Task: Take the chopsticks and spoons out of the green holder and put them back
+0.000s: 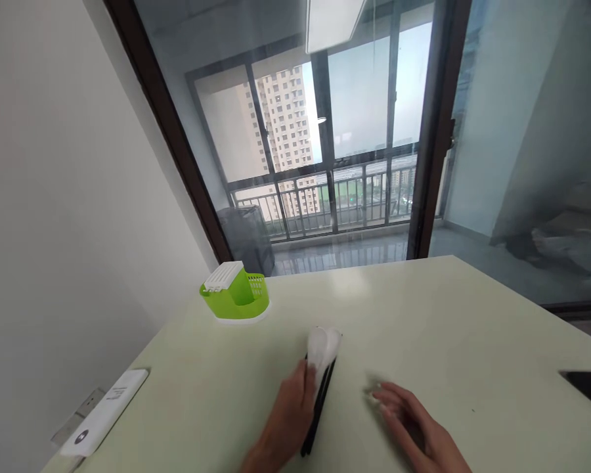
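Daylight enters through the glass door (325,144) ahead of me; I see it even and fairly bright, with a hazy, washed-out sky. The pale table (448,341) carries a soft sheen near its far edge, and a ceiling lamp reflects high in the glass. My left hand (288,420) and right hand (414,420) are motion-blurred, casting faint shadows. Straight frame lines lean and bow towards the picture's edges.

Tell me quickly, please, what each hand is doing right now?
Left hand: closed on the white spoons and black chopsticks.
Right hand: open, empty, resting on the table.
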A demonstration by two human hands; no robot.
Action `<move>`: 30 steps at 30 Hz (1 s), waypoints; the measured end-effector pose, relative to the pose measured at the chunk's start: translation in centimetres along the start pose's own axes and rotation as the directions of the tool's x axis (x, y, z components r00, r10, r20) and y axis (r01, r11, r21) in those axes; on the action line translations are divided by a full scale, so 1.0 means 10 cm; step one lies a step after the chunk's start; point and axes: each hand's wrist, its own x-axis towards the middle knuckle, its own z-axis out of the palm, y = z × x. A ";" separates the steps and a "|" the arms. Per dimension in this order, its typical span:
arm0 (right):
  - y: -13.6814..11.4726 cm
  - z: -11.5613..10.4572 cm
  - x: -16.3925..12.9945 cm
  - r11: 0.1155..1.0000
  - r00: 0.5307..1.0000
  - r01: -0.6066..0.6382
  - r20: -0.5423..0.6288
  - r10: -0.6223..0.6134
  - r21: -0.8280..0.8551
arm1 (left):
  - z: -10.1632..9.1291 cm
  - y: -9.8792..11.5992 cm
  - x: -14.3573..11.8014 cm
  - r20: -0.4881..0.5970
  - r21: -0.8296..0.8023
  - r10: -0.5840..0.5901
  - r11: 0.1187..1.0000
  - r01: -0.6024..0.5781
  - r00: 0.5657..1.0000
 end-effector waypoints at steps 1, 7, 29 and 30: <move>-0.09 0.04 0.03 0.995 0.999 -0.015 -0.032 0.018 0.096 | 0.09 0.10 -0.02 0.045 -0.031 0.015 0.999 -0.014 0.999; -0.34 0.08 0.23 0.953 0.976 -0.217 0.028 0.216 0.213 | 0.50 0.45 -0.05 0.150 0.044 0.172 0.983 -0.180 0.974; -0.07 0.01 1.02 0.995 0.989 0.075 -0.131 -0.066 0.070 | 0.86 0.66 0.17 0.079 0.322 0.210 0.920 -0.224 0.974; -0.07 0.01 1.01 0.996 0.989 0.071 -0.134 -0.063 0.061 | 0.86 0.64 0.18 0.068 0.317 0.216 0.921 -0.227 0.974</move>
